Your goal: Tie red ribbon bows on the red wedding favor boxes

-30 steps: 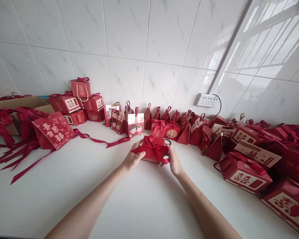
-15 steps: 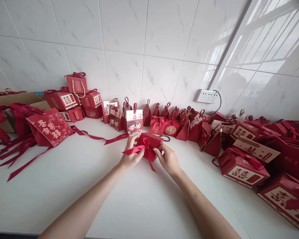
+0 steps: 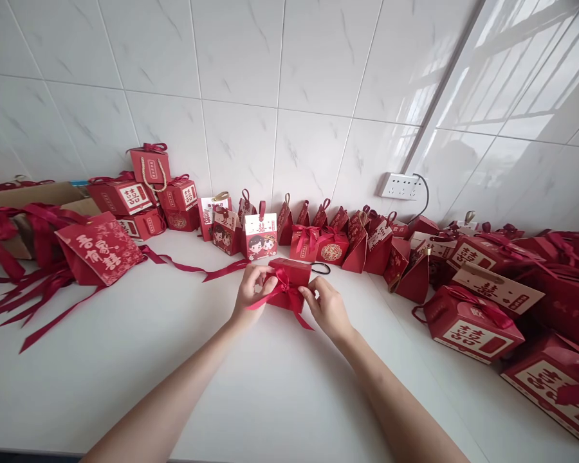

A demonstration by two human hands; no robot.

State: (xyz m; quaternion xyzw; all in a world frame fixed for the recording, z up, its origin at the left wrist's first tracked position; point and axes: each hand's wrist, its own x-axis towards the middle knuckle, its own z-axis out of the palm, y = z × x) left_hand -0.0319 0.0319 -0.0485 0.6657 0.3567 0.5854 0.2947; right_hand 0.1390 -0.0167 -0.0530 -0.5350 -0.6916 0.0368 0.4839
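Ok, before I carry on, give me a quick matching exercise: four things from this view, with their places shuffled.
Things:
1. Small red box with a glossy ribbon bow
2. White plastic socket panel
3. Thin black loop
4. Red box with a beige rope handle

Places:
A. On the tiled wall
B. Topping the left-side stack of red boxes
C. Between left hand and right hand
D. On the white tabletop, just beyond the right hand

Pairs: 1-C, 2-A, 3-D, 4-B
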